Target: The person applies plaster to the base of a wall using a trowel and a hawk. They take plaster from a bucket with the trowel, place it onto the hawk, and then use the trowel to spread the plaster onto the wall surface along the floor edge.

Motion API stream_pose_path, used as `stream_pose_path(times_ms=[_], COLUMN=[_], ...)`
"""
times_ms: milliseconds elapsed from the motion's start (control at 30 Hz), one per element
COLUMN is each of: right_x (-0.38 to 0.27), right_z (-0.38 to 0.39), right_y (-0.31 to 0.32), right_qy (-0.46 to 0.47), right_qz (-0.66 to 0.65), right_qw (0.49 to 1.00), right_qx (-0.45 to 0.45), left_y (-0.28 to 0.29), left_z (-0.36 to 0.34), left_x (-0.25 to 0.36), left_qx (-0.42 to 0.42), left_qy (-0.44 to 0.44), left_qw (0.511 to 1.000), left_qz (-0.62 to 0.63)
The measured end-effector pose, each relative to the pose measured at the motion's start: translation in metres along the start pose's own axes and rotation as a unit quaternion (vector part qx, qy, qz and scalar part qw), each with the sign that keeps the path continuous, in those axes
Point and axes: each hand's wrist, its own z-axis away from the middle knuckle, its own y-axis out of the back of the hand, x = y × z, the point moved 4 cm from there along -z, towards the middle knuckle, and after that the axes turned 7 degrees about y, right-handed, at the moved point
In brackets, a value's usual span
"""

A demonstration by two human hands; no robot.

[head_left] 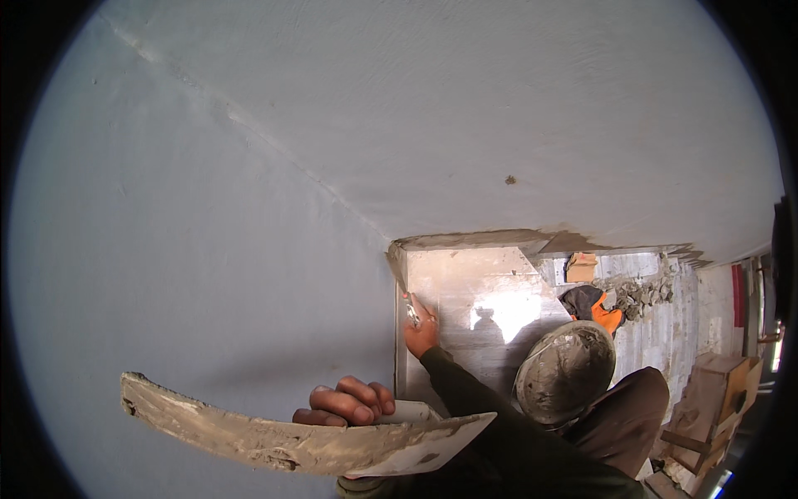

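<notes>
My left hand (347, 402) is closed around a pale flat board (249, 441) smeared with grey-brown mortar, held low in the foreground. My right hand (420, 331) grips a putty knife (396, 268), its blade at the bottom of the corner where two pale grey walls (191, 208) meet. A strip of grey mortar (457, 241) runs along the wall's foot, beside large pale floor tiles (449, 274) with a bright reflection on them.
A mortar-coated bucket (564, 370) stands by my bent knee (632, 403). Beyond it lie a small tan block (580, 267), a dark-and-orange bundle (607, 316) and grey rubble (644, 295). A wooden box-like structure (706, 407) is at the right.
</notes>
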Motion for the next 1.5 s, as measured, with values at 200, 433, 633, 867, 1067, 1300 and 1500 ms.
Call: stream_pose_path(times_ms=[200, 433, 633, 867, 1067, 1300, 1500], right_x=[0.011, 0.023, 0.018, 0.011, 0.01, 0.021, 0.027], right_z=[-0.013, -0.024, -0.023, -0.013, -0.014, -0.036, -0.043], right_y=[0.011, 0.001, -0.008, -0.001, 0.021, 0.025, 0.021], right_qy=[-0.067, -0.105, -0.152, -0.071, -0.065, -0.036, -0.054], right_qz=[-0.037, -0.007, 0.002, 0.037, 0.002, 0.05, 0.03], right_qw=[0.997, 0.994, 0.988, 0.996, 0.998, 0.998, 0.997], right_qx=[0.012, -0.017, -0.035, -0.038, -0.009, -0.012, -0.046], left_y=[-0.004, -0.005, -0.006, -0.006, -0.003, 0.0, 0.002], left_z=[0.003, 0.006, 0.005, 0.003, 0.003, 0.007, 0.006], left_x=[0.0, -0.001, 0.001, -0.001, -0.001, 0.002, 0.004], left_qx=[0.059, 0.165, 0.161, 0.149, 0.171, 0.178, 0.171], left_qy=[-0.014, -0.015, -0.007, -0.018, -0.012, -0.021, -0.02], left_qw=[0.998, 0.986, 0.987, 0.989, 0.985, 0.984, 0.985], left_qz=[0.006, -0.002, 0.003, 0.002, 0.022, 0.003, 0.009])
